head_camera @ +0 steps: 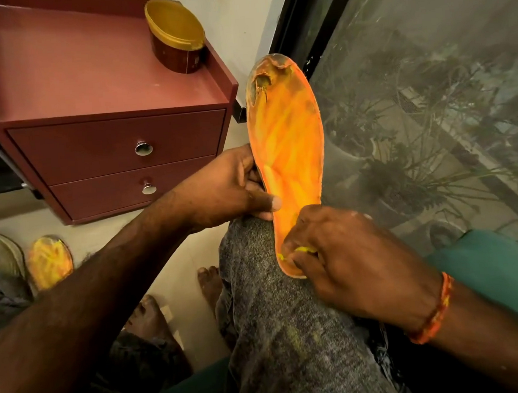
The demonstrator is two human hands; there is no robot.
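Observation:
An orange shoe insole (pixel 287 144), worn and torn at its far toe end, stands propped on my knee in grey jeans (pixel 279 318). My left hand (pixel 226 189) grips its left edge near the middle, thumb on the orange face. At the heel end my right hand (pixel 343 261) has curled fingers against the insole, with a small yellow thing (pixel 305 250) among them. What that yellow thing is cannot be made out. Yellow smears cover the insole's face.
A maroon two-drawer cabinet (pixel 118 151) stands at the left with a yellow-lidded tub (pixel 177 38) on top. A second orange insole (pixel 49 262) lies on the floor at the lower left. A glass window (pixel 430 105) fills the right. Bare feet (pixel 209 284) rest below.

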